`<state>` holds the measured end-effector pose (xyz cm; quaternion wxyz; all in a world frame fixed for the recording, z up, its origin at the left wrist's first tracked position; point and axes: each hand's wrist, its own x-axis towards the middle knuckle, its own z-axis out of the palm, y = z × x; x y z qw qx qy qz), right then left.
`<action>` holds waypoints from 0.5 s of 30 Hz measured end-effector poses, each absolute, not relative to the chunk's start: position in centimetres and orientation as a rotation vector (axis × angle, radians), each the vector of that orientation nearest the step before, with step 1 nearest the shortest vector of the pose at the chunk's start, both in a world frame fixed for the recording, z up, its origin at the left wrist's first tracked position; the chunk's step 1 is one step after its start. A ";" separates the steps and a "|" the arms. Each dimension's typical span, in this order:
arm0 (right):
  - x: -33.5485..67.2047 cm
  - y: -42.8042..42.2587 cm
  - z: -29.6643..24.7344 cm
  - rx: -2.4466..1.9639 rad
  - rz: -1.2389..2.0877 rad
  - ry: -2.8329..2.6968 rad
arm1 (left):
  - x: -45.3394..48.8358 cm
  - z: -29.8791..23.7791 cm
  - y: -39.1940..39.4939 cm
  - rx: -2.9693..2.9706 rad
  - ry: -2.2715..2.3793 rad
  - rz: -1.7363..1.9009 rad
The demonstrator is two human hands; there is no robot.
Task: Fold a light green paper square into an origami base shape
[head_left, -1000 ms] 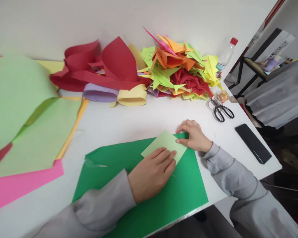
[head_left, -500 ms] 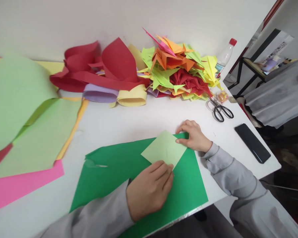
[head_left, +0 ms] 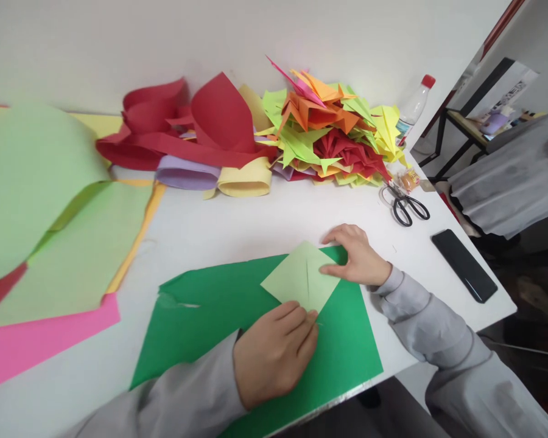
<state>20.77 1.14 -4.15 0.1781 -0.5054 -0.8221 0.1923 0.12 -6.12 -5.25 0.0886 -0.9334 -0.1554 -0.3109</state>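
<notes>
A light green paper square (head_left: pixel 296 274), turned cornerwise, lies on a dark green sheet (head_left: pixel 214 310) on the table. A straight line, crease or slit, runs down its middle. With fingers pinched together, my left hand (head_left: pixel 276 356) grips the corner nearest me; the fingertips partly cover that corner. At the paper's right side is my right hand (head_left: pixel 357 255), its thumb lying on the paper's surface. Its index finger is spread away from the thumb, over the dark green sheet's far edge.
Behind are rolled red paper (head_left: pixel 223 115) and a heap of folded paper stars (head_left: pixel 333 134). Black-handled scissors (head_left: pixel 406 207), a dark phone (head_left: pixel 464 265) and a bottle (head_left: pixel 415 109) stand or lie on the right. Large light green sheets (head_left: pixel 31 188) cover the left.
The line down the paper's middle shows longer and clearer now. My right thumb has shifted slightly left and down on the paper. The left hand keeps its pinch.
</notes>
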 end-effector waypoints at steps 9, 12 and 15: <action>19.1 -0.8 -3.7 -1.438 0.619 -2.483 | 0.3 -5.3 -6.3 -2.783 -0.488 -0.897; 19.6 0.0 -3.7 -1.462 0.596 -2.432 | 0.3 -5.2 -6.4 -2.772 -0.487 -0.889; 20.2 0.7 -3.9 -1.439 0.566 -2.395 | 0.3 -5.2 -6.4 -2.764 -0.502 -0.878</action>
